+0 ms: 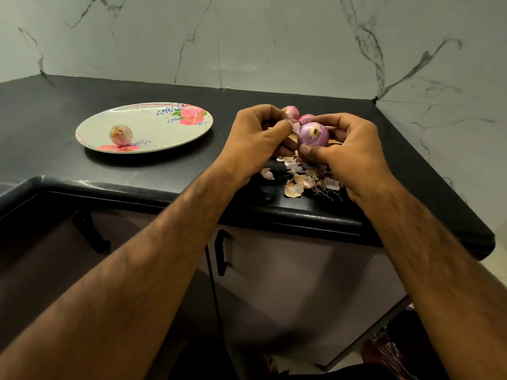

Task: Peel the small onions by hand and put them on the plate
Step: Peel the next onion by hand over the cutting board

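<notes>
Here, onion [313, 134], root end upward, nearward.

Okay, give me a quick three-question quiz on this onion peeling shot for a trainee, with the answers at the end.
1. True or false: the plate holds three onions.
2. Which hand grips the purple onion: A) left hand or B) right hand?
3. Fill in: the loose peels lie on the black ______, below the hands.

Key:
1. False: only one peeled onion is on it.
2. B. The left hand pinches a strip of skin.
3. counter
</notes>
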